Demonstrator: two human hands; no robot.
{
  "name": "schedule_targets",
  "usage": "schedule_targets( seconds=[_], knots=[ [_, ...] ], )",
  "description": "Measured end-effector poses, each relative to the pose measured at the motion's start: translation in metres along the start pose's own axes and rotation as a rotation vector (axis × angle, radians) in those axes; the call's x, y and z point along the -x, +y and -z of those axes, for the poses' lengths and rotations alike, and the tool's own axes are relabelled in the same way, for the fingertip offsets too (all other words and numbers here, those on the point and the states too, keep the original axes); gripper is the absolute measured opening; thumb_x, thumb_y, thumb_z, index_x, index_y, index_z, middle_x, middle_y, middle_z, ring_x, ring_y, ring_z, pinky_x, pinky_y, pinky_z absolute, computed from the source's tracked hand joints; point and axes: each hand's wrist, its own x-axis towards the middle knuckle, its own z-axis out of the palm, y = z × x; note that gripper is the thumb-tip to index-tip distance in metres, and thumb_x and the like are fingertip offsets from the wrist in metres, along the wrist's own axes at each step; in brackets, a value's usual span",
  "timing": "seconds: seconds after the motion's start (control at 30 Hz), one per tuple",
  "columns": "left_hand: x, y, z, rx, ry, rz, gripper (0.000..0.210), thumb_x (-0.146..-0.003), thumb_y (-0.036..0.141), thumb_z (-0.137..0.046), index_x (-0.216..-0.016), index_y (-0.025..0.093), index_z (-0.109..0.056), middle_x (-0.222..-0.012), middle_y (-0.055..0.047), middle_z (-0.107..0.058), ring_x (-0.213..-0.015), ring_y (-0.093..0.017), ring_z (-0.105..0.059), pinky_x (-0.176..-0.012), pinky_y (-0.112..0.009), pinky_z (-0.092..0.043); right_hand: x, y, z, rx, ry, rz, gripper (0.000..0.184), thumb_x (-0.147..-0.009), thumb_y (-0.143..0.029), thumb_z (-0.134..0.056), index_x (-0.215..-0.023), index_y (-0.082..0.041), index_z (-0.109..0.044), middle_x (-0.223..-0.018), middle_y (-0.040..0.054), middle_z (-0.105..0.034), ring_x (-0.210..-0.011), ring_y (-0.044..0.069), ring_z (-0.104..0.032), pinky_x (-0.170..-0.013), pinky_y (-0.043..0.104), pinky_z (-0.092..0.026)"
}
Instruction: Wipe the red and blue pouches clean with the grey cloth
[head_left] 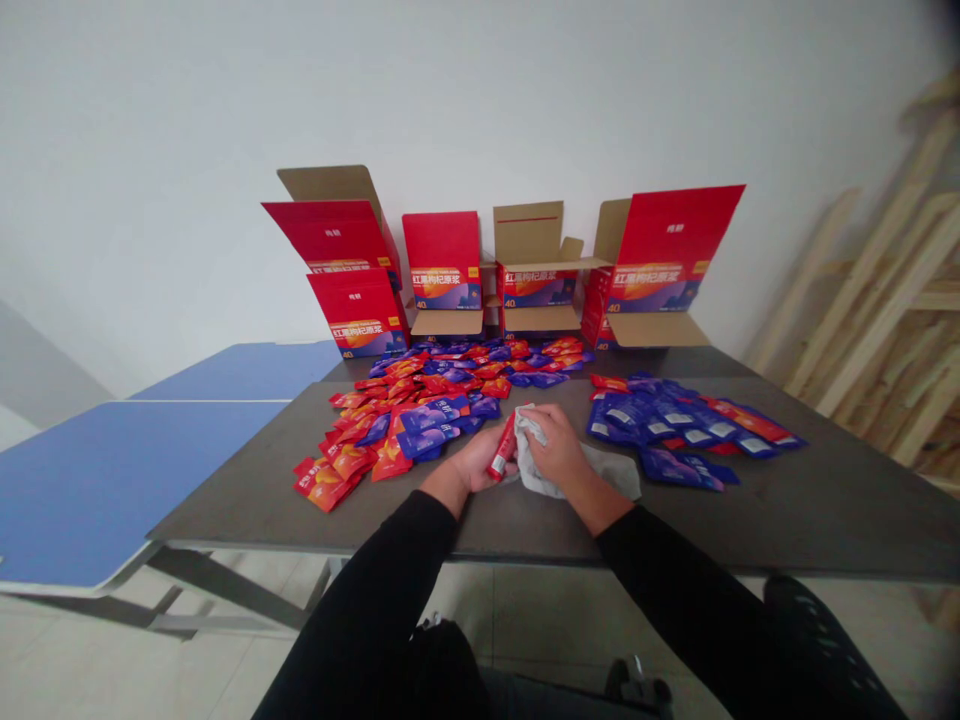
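Note:
My left hand (480,457) is closed around a red sachet (502,455), held tilted above the near part of the dark table (420,520). Pressed against the sachet's right side is a pale grey cloth (530,465), bunched in my right hand (555,440). Part of that cloth trails down to the right onto the table. To the left spreads a loose heap of red and purple sachets (390,420). On the right lies a pile of mostly purple sachets (660,415), with a few red ones among them.
Open red cartons line the back of the table: a left carton (356,315), two middle cartons (446,285) and a right carton (652,285), flaps raised. A blue table (187,440) adjoins on the left. Wooden slats (892,330) stand at the right.

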Motion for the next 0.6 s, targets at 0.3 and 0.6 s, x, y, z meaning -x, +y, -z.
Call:
schedule_targets(
  seconds=[0.3,0.6],
  knots=[
    [0.010,0.010,0.004,0.006,-0.012,0.053,0.023,-0.097,0.034,-0.056,-0.094,0.014,-0.064,-0.079,-0.005,-0.061,-0.052,-0.010,-0.053,-0.036,-0.015,-0.031,-0.003,0.012,-0.001,0.087,0.069,-0.164,0.033,-0.088,-0.017,-0.053,-0.114,-0.021,-0.072,-0.104,0.0094,-0.061,-0.099,0.026,-0.063,-0.096,0.044,-0.055],
    [0.024,0.034,-0.008,0.194,-0.072,-0.080,0.044,-0.095,0.053,-0.052,-0.115,0.017,-0.066,-0.101,-0.013,-0.069,-0.060,-0.013,-0.056,-0.043,-0.019,-0.037,-0.001,0.018,-0.005,0.276,-0.025,-0.226,0.029,-0.085,-0.010,-0.055,-0.106,-0.020,-0.072,-0.100,0.0092,-0.062,-0.097,0.024,-0.059,-0.095,0.042,-0.052]
  ],
)
